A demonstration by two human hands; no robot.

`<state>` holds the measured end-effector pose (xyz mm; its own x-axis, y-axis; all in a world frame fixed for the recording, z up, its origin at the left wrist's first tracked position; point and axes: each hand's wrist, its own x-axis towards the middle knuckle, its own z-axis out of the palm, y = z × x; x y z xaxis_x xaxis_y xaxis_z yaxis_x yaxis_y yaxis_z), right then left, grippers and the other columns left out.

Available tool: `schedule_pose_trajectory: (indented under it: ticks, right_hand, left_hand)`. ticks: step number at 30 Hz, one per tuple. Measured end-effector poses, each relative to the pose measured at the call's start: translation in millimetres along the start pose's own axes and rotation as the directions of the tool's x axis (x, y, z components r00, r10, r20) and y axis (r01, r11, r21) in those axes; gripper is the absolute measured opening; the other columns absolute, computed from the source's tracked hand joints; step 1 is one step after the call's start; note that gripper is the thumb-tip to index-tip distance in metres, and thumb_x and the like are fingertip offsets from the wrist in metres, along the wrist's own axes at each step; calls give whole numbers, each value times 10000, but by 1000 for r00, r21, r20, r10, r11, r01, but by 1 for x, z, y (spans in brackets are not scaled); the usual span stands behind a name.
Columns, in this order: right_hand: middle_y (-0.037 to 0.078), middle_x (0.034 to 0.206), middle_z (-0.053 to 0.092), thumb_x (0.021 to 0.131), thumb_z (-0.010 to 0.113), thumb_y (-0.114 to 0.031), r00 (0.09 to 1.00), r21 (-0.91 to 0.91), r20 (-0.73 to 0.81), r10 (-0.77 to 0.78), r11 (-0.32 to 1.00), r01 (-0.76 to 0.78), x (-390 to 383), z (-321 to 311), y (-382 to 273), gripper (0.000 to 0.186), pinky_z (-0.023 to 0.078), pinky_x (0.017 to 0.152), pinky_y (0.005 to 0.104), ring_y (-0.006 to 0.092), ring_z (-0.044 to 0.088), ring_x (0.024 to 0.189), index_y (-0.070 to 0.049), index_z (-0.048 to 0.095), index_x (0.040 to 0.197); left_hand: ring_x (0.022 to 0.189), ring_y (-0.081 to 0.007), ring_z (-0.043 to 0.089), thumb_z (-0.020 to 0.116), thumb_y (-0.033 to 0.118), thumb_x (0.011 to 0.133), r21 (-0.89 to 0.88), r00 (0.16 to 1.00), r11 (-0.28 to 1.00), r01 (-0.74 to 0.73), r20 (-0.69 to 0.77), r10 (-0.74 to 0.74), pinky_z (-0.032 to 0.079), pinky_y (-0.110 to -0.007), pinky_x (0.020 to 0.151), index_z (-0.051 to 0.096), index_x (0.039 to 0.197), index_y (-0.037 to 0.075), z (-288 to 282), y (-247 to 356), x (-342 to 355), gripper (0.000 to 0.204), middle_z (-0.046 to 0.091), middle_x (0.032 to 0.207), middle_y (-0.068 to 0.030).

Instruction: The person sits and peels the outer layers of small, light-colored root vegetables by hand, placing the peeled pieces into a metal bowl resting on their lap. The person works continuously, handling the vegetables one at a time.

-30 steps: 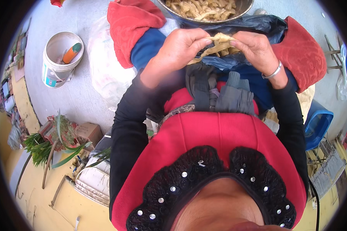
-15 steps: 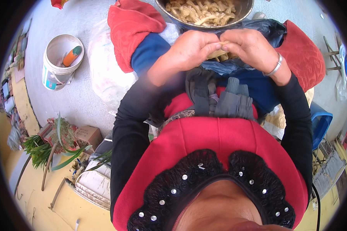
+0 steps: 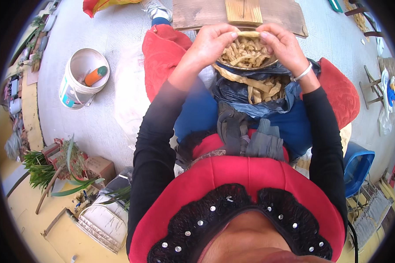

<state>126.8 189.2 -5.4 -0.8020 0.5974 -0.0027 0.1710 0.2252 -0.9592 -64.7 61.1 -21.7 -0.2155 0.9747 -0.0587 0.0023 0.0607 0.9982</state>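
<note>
Yellowish-tan and pliable, a short strip (image 3: 249, 34) stretches level between the person's two hands, showing against the far edge of a round metal pan (image 3: 245, 69). At its left end, thumb and bent forefinger of the left hand (image 3: 213, 44) pinch it; at its right end, the right hand (image 3: 281, 43) does likewise, the other fingers curled. A silvery bracelet (image 3: 303, 72) circles the right wrist. How high the strip is above the pan cannot be told.

Inside the pan lie many folded tan pieces (image 3: 245, 53). Nearer the body, a black plastic bag (image 3: 230, 94) sits open between the thighs with loose tan strips (image 3: 265, 91) in it; one long band (image 3: 232, 76) runs out over the bag's left side toward the left hand, and whether it joins the held strip is unclear.

Red cloths (image 3: 164, 52) cover both knees, over blue trousers (image 3: 197, 111). Beyond the pan is a wooden board (image 3: 197, 15) with a smaller, paler block (image 3: 243, 11) on top. Well to the left, a white bucket (image 3: 72, 90) stands on the grey floor (image 3: 114, 35), holding an orange object with a green end (image 3: 95, 76). Near the right elbow is a blue plastic container (image 3: 357, 166).
</note>
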Motion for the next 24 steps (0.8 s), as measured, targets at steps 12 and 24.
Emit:
schedule_pose_trajectory:
  ticks: [12, 24]
  right_hand:
    - [-32, 774, 572, 947, 588, -231, 951, -389, -182, -250, 906, 164, 69, -17, 31, 207, 437, 642, 227, 65, 504, 707, -54, 641, 1040]
    - [176, 825, 664, 888, 623, -244, 945, -742, -166, -282, 667, 69, 64, -5, 21, 194, 498, 702, 407, 330, 644, 791, -80, 685, 972]
  left_hand:
    - [556, -39, 457, 579, 130, 934, 91, 979, 996, -16, -202, 34, 361, -200, 490, 618, 993, 47, -8, -14, 80, 109, 559, 697, 32]
    - [746, -252, 667, 598, 176, 896, 844, 869, 518, 138, -354, 346, 502, -374, 666, 630, 986, 26, 15, -11, 74, 178, 671, 776, -153]
